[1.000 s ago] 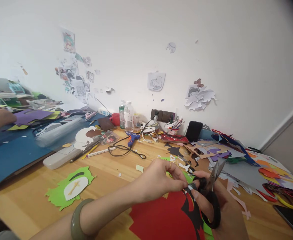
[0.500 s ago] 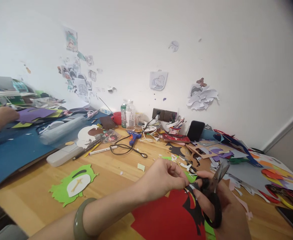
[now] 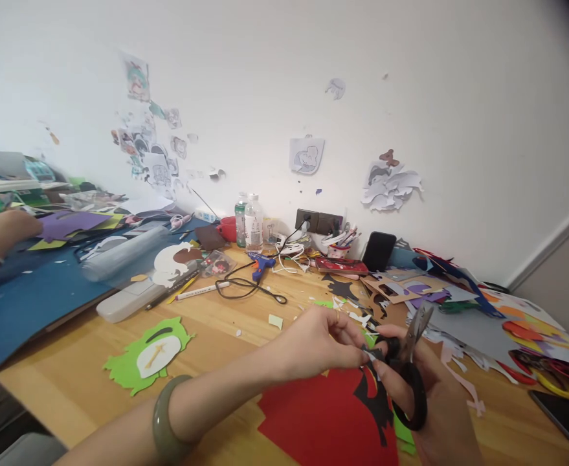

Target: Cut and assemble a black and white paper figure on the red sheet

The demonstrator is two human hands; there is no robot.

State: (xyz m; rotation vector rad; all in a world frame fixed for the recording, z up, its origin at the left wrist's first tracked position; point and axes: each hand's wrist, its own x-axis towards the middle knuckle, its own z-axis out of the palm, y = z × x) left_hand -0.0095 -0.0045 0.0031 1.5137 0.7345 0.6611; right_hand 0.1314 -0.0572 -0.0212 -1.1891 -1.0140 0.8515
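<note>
Left forearm reaches in from the near table edge, a green bangle (image 3: pixel 165 421) on its wrist. Left hand (image 3: pixel 313 340) curled, fingertips pinching a small paper scrap (image 3: pixel 374 355). Right hand (image 3: pixel 430 401) closed through the handles of black scissors (image 3: pixel 408 366), blades slightly parted, tips angled up and away. Scrap sits between both hands, touching the blades, just above the red sheet (image 3: pixel 323 417) at the near edge.

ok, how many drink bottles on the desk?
2. Both stand side by side at the back of the desk near the wall: a clear bottle and a green-labelled bottle just left of it, touching or nearly so. Clutter could hide more.
</note>
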